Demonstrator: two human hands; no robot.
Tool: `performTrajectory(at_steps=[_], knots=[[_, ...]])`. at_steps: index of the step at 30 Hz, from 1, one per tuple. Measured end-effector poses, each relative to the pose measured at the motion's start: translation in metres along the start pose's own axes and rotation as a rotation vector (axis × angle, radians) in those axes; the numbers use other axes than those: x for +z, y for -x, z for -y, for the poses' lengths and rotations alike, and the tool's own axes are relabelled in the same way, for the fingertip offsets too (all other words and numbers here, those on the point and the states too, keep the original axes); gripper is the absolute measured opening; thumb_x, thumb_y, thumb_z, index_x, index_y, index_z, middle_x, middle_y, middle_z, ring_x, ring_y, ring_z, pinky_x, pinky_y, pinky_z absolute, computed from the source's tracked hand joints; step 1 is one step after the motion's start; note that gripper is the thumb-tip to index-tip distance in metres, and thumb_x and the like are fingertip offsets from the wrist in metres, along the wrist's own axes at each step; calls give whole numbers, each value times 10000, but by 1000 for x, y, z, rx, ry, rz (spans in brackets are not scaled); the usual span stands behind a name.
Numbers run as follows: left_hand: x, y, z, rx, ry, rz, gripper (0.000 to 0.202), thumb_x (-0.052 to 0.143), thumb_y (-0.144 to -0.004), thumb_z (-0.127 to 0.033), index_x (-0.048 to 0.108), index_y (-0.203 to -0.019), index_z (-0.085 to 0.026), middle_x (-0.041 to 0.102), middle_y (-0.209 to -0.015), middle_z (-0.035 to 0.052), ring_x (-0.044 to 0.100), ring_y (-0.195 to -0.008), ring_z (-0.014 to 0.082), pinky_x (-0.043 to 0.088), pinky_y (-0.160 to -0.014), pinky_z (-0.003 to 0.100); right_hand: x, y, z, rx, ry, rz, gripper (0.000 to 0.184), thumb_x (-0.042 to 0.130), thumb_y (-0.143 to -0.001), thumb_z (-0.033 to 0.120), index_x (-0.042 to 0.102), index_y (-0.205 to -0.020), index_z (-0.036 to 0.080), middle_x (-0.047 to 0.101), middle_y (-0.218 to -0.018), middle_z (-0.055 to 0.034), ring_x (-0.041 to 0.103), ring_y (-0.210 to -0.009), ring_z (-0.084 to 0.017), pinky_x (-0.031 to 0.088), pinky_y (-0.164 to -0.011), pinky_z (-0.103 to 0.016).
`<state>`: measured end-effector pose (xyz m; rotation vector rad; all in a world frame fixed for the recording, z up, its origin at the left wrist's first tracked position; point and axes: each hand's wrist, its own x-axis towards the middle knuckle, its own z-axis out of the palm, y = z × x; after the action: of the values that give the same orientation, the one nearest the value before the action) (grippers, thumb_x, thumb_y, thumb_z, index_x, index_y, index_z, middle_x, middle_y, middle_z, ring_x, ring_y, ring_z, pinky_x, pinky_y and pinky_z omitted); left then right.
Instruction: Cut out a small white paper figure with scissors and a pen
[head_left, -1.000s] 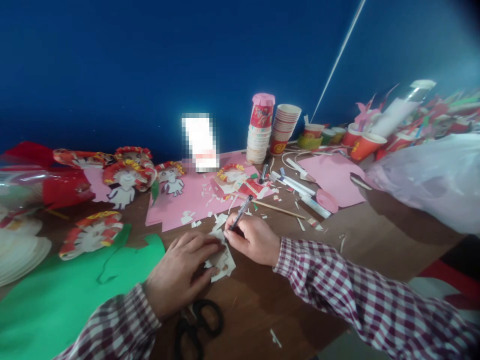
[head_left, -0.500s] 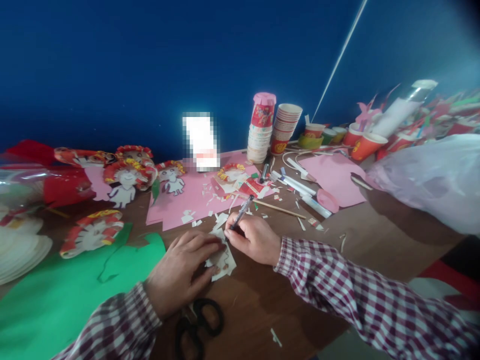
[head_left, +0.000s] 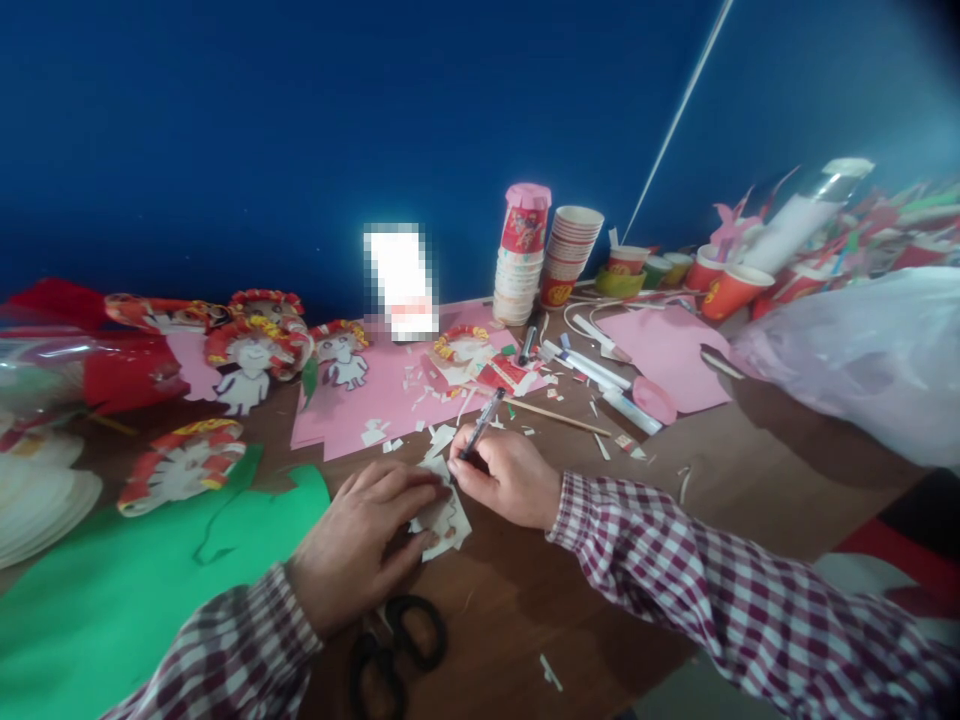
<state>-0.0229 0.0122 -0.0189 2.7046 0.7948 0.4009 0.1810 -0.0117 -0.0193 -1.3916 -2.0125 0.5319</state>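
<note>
Dim, cool light leaves soft shadow on the table [head_left: 517, 620] below the right hand [head_left: 510, 475]. Beyond the left hand [head_left: 364, 540], a pixelated white rectangle [head_left: 403, 280] glares. Well right of the hands, the plastic bag [head_left: 870, 350] looks hazy and stretched, the corner above black.

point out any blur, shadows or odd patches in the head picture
Head view: the white patch by the blue wall is pixelated; head view, far right: clutter looks blurred, and the upper corner is dark; head view, nearer: a shadow lies on the table beside the plastic bag, and marks on the small paper look soft.
</note>
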Motion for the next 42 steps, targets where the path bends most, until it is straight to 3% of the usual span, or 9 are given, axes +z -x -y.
performTrajectory(at_steps=[42], knots=[[-2, -1, -1, -11, 21, 13, 285, 518, -781, -275, 589, -1056, -255, 588, -1083, 46, 480, -1020, 237, 392, -864, 407, -2, 0, 2, 3, 15, 60, 79, 523, -819, 219, 576, -819, 161, 596, -663, -2, 536, -619, -125, 387, -612, -220]])
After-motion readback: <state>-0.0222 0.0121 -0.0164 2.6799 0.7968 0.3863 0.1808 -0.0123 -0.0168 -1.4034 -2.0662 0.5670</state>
